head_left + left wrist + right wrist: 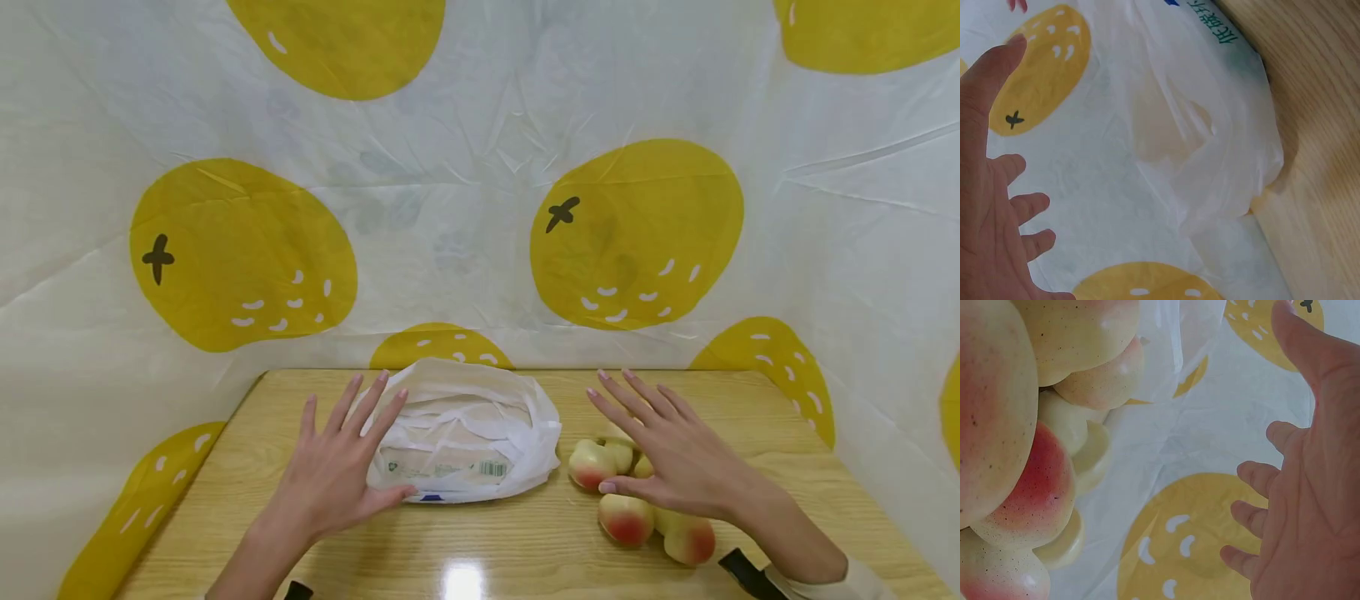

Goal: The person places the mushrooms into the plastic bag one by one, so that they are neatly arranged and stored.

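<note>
A white plastic bag (457, 433) lies on the wooden table with its mouth gaping; green print and a barcode show on it. My left hand (333, 475), fingers spread, hovers at the bag's left side and overlaps it in the head view. In the left wrist view the bag (1210, 125) stands apart from that hand (985, 187). My right hand (667, 450) is held with straight, spread fingers above several pale yellow fruits with red blush (626, 520), peach-like in look. The right wrist view shows these fruits (1029, 494) beside the hand (1304, 487), which holds nothing. Some fruits are hidden behind it.
The wooden table (375, 567) reaches back to a white cloth (450, 250) printed with large yellow fruit shapes, which hangs behind and at both sides. Dark straps (750, 575) sit at the wrists. A bright light reflection falls on the table's front.
</note>
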Tool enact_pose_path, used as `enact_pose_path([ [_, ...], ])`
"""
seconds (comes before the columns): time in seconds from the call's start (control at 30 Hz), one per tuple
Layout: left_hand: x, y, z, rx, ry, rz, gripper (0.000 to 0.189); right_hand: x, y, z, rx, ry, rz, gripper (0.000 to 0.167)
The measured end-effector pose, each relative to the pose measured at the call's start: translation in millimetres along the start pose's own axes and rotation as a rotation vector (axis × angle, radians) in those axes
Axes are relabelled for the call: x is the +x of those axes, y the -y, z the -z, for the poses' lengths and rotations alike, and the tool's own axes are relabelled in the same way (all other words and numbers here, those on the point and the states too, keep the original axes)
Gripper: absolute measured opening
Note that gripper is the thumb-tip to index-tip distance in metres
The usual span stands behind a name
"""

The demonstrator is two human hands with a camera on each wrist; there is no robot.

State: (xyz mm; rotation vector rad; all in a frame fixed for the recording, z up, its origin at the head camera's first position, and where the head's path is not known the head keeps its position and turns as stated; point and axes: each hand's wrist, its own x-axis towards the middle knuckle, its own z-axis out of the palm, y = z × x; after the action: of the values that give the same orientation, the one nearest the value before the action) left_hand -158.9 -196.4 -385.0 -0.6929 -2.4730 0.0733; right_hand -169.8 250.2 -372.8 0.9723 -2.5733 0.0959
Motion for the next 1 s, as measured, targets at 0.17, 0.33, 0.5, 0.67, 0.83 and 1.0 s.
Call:
enact_pose_path([
  [0.17, -0.1, 6.1, -0.6, 0.003, 0.003, 0.012, 0.109, -1.0, -4.4, 0.7, 0.004, 0.0, 0.004, 0.102],
  [0.33, -1.2, 13.4, 0.0, 0.006, 0.016, 0.026, 0.109, -2.2, -7.7, 3.2, 0.024, 0.026, -0.018, 0.098],
  [0.5, -1.6, 22.4, 1.3, -0.046, 0.07, 0.044, 0.104, -2.0, -11.4, 8.1, 0.058, 0.036, -0.03, 0.091],
  [0.67, 0.4, 33.0, -1.2, -0.121, 0.117, 0.065, 0.097, -3.2, -18.0, 12.9, 0.115, 0.034, -0.041, 0.081],
  [0.83, 0.8, 41.8, -5.9, -0.193, 0.167, 0.098, 0.092, -4.2, -23.7, 18.8, 0.189, 0.084, -0.089, 0.076],
  [1.0, -0.9, 48.2, -10.2, -0.249, 0.239, 0.148, 0.091, -4.0, -29.7, 23.5, 0.207, 0.119, -0.095, 0.073],
])
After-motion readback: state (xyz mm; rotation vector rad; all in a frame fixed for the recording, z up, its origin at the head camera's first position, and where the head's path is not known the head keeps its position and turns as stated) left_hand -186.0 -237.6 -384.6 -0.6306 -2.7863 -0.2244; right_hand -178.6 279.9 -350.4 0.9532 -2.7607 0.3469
